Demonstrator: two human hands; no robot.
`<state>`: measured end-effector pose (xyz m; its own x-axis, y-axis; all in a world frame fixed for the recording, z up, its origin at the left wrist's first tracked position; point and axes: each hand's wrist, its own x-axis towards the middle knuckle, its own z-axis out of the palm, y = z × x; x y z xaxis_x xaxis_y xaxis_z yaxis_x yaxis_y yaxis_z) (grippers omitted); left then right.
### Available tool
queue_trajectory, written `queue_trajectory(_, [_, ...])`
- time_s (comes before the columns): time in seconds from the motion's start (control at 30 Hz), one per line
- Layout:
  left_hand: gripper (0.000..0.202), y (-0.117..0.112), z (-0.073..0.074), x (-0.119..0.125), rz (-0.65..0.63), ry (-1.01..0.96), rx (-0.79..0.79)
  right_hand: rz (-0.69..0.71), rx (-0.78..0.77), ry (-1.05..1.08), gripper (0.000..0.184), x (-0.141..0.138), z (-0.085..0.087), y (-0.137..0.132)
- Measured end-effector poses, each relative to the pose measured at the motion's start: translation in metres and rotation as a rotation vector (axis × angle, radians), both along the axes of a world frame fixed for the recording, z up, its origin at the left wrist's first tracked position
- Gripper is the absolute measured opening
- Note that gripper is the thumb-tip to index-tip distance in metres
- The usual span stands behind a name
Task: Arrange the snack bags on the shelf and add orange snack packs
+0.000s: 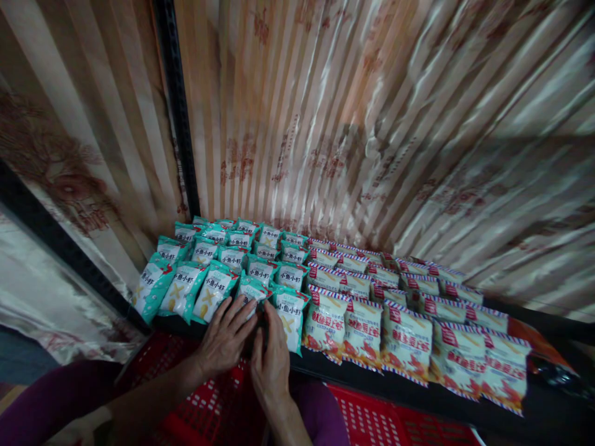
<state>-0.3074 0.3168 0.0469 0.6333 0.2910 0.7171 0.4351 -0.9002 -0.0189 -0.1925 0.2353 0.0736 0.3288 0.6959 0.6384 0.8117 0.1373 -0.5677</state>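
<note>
In the head view, a teal-and-white snack bag point(253, 290) stands in the front row of similar bags, its lower part covered by my hands. My left hand point(230, 331) lies over the lower front of this bag with its fingers stretched and slightly apart. At the bag's right edge is my right hand point(272, 353), fingers extended upward and the thumb apart from them. Another teal bag point(288, 316) stands just right of my right fingers. To the left, a further teal bag point(215, 288) leans back close to my left fingertips.
Several rows of teal bags fill the left of the black shelf point(320, 365). White-and-orange snack bags point(406, 341) with striped edges stand on the right. Red plastic baskets point(367, 415) sit below. A patterned curtain point(288, 124) hangs behind, beside a black post point(179, 111).
</note>
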Motion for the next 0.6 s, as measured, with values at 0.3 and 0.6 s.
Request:
queue_trajectory(0.3, [0.043,-0.001,0.004,0.002,0.047,0.016,0.035,-0.085,-0.217,-0.199,0.038,0.061,0.066,0.037])
queue_trajectory(0.6, [0.043,-0.001,0.003,0.003,0.065,0.029,0.031,0.101,-0.622,-0.521,0.045,0.068,0.097,0.071])
